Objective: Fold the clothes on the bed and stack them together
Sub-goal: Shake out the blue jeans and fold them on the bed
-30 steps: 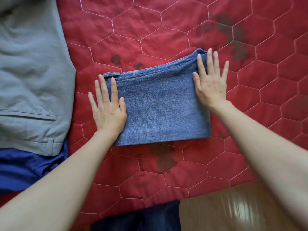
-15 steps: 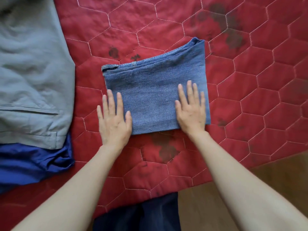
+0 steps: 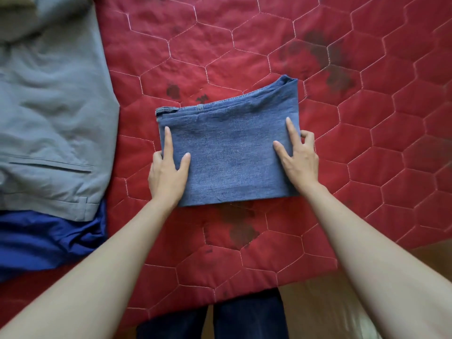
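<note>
The folded blue denim jeans [image 3: 230,152] are of coarse matt cotton twill, faded pale at the middle, with a stitched waistband along the far edge. Beneath them lies the red quilted bed cover [image 3: 367,133], a soft matt cloth sewn in pale hexagon lines (dark blotches mark it here and there). The grey trousers [image 3: 49,113] look smooth, finely woven and creased. The royal-blue garment [image 3: 41,238] has a slight sheen. The wooden floor [image 3: 315,311] is glossy.
</note>
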